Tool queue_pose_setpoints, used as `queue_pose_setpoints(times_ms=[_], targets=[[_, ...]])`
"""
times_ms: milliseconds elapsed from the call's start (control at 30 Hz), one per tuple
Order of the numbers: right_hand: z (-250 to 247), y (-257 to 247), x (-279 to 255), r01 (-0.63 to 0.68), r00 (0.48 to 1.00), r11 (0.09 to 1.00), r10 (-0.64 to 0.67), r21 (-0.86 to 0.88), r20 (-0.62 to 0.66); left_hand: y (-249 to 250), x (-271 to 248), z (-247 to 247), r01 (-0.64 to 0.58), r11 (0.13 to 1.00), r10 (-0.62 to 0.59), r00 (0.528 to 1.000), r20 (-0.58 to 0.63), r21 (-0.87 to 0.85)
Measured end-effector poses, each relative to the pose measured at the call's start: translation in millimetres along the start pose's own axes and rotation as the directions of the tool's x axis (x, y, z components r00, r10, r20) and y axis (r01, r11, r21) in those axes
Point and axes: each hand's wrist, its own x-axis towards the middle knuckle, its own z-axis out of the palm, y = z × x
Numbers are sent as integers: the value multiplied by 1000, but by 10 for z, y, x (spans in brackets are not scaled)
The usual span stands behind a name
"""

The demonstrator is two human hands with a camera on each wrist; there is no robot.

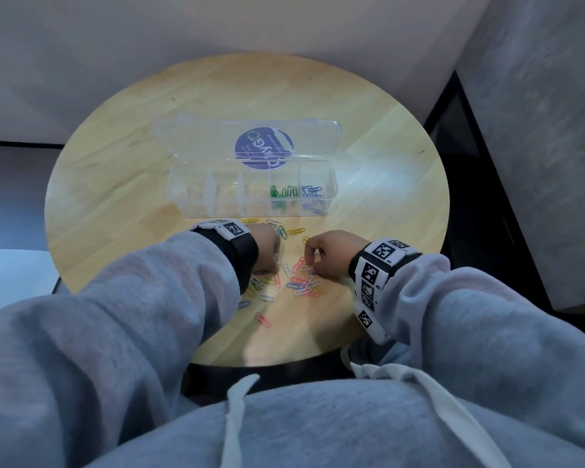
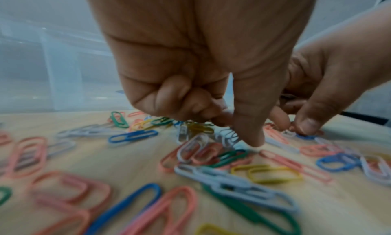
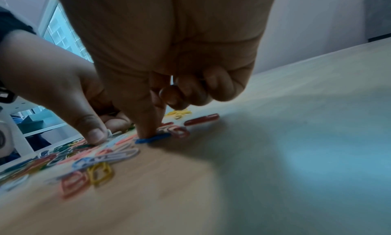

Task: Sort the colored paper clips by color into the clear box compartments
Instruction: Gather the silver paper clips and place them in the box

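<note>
The loose paper clips (image 1: 296, 280) lie scattered in pink, white, blue, yellow and green on the near part of the round wooden table (image 1: 115, 184), just in front of the clear box (image 1: 250, 189). Its lid stands open, with green clips (image 1: 283, 194) in one compartment and blue clips (image 1: 313, 197) in the rightmost. The right hand (image 1: 331, 253) has its fingers curled, thumb tip pressing a blue clip (image 3: 152, 139). The left hand (image 1: 265, 248) is curled too, thumb down among the clips; whether its grip holds one I cannot tell.
</note>
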Motion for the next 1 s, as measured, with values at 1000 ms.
queue_pose_setpoints(times_ms=[1000], targets=[[-84, 179, -37, -186, 980, 630, 175, 754, 96, -177, -226, -202, 102, 101, -6, 995, 102, -990]])
